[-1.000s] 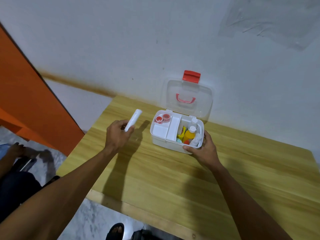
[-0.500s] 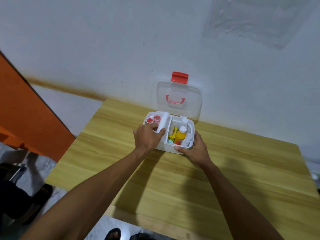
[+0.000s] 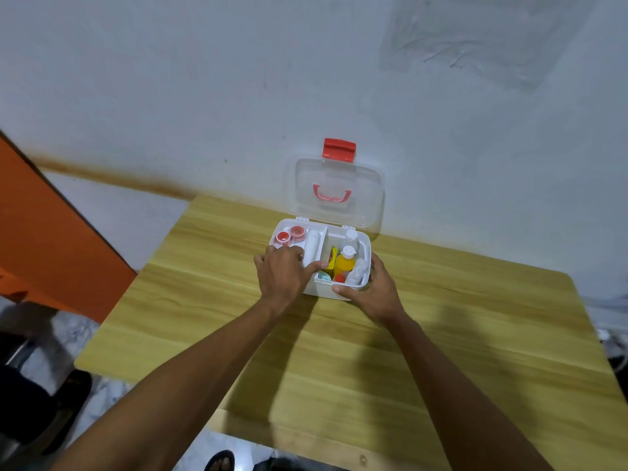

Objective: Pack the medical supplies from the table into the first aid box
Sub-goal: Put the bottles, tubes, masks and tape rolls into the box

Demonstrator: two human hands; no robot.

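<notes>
The white first aid box (image 3: pixel 365 237) stands open near the wall, its clear lid (image 3: pixel 336 193) with red latch upright. A white tube (image 3: pixel 312 241) lies in the middle tray compartment beside two red-and-white tape rolls (image 3: pixel 290 235). The right compartment holds an orange bottle (image 3: pixel 344 261), a yellow packet and white bottles. My left hand (image 3: pixel 283 273) rests over the box's front left part, thumb reaching toward the divider, holding nothing that I can see. My right hand (image 3: pixel 373 288) grips the box's front right corner.
The box sits on a wooden table (image 3: pixel 441 351) pushed against a white wall. An orange panel (image 3: pixel 44 232) stands at the left. Floor, a sandalled foot and dark shapes show below the table's near and left edges.
The left hand carried the white tube from the left of the box into the tray and let go of it. The right hand kept its hold on the box.
</notes>
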